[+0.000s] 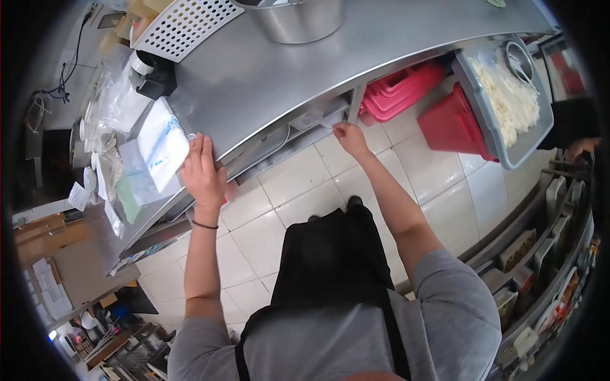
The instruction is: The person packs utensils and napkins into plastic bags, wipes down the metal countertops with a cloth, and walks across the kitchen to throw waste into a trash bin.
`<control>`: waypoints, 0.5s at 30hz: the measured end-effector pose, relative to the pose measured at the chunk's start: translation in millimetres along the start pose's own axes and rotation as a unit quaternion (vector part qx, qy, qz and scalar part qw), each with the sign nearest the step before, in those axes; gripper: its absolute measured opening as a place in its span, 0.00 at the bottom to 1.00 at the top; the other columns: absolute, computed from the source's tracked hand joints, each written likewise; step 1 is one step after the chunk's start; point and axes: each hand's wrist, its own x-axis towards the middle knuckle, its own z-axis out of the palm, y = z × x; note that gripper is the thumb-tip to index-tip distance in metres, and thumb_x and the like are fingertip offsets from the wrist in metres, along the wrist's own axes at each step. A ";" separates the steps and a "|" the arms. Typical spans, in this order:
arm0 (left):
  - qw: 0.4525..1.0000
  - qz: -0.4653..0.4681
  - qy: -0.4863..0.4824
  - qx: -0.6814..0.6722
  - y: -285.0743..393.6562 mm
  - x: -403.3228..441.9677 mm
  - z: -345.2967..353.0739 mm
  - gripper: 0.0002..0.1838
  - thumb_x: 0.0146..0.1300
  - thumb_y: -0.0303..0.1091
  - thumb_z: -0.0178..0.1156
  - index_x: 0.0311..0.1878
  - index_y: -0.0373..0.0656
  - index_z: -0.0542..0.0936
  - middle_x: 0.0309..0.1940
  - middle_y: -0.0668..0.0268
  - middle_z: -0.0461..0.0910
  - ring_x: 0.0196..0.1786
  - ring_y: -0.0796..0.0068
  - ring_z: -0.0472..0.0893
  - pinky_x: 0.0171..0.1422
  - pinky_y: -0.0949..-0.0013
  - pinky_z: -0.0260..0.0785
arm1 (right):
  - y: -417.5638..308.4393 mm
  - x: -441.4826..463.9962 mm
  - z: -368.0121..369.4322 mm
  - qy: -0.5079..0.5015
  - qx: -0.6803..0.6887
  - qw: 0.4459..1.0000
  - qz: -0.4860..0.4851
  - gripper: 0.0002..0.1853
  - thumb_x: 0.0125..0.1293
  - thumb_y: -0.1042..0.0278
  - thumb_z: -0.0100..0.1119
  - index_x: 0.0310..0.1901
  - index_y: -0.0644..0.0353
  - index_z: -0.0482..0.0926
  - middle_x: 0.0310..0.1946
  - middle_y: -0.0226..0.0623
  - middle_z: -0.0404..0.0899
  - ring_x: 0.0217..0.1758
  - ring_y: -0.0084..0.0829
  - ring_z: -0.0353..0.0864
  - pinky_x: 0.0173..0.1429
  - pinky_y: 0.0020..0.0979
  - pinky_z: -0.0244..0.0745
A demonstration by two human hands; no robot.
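Observation:
My left hand (pixel 204 174) lies with its fingers stretched out on the edge of the steel counter (pixel 254 82). Its fingertips are beside a stack of clear plastic bags with blue print (pixel 164 146). My right hand (pixel 351 138) is lowered in front of the counter, near the shelf beneath it. The fingers there are closed in a pinch. Something small and pale shows at the fingertips, but I cannot make out what it is. Behind that hand, metal and clear containers (pixel 311 117) sit on the under-shelf.
A steel pot (pixel 298 22) and a white perforated basket (pixel 187 28) stand on the counter. To the right, a grey tub (pixel 537 133) holds pale shredded food, above a red bin (pixel 448 124). Red lids (pixel 400 92) lie beneath the counter. Another person's hand (pixel 583 147) shows at far right.

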 end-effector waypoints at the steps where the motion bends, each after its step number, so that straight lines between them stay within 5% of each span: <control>1: 1.000 0.014 0.001 0.003 -1.6 -0.4 1.6 0.32 0.32 0.22 0.53 0.50 0.39 0.72 0.51 0.60 0.72 0.52 0.61 0.73 0.48 0.64 0.63 | -0.2 11.0 1.5 0.001 -0.001 1.000 -0.009 0.08 0.53 0.69 0.56 0.35 0.59 0.79 0.30 0.44 0.78 0.35 0.41 0.78 0.41 0.34 0.72; 7: 0.993 0.098 0.046 0.046 -8.0 -3.0 9.8 0.33 0.30 0.20 0.52 0.50 0.37 0.73 0.48 0.57 0.74 0.43 0.61 0.77 0.38 0.68 0.66 | -24.8 58.0 -1.5 0.158 -0.043 0.974 -0.158 0.15 0.54 0.78 0.48 0.45 0.63 0.72 0.43 0.51 0.71 0.45 0.49 0.72 0.46 0.38 0.68; 9: 0.991 0.108 0.057 0.047 -7.0 -5.9 12.2 0.33 0.31 0.19 0.52 0.51 0.37 0.73 0.47 0.56 0.75 0.42 0.62 0.77 0.39 0.68 0.67 | -42.8 68.5 -7.8 0.268 0.012 0.918 -0.293 0.15 0.53 0.80 0.47 0.45 0.66 0.70 0.43 0.52 0.70 0.47 0.51 0.69 0.49 0.40 0.66; 13: 0.979 0.144 0.116 0.081 -8.0 -15.2 23.0 0.31 0.35 0.17 0.52 0.51 0.39 0.73 0.44 0.57 0.77 0.39 0.63 0.77 0.41 0.68 0.68 | -23.4 120.9 13.2 0.333 0.065 0.888 -0.311 0.14 0.52 0.79 0.48 0.43 0.67 0.71 0.41 0.53 0.70 0.47 0.52 0.69 0.50 0.41 0.64; 15: 0.980 0.128 0.124 0.093 -7.7 -20.8 25.3 0.31 0.34 0.18 0.53 0.51 0.43 0.73 0.40 0.59 0.77 0.38 0.62 0.77 0.42 0.67 0.68 | -17.8 145.8 20.8 0.411 -0.024 0.871 -0.268 0.14 0.52 0.77 0.50 0.43 0.68 0.70 0.41 0.53 0.71 0.46 0.50 0.69 0.48 0.39 0.65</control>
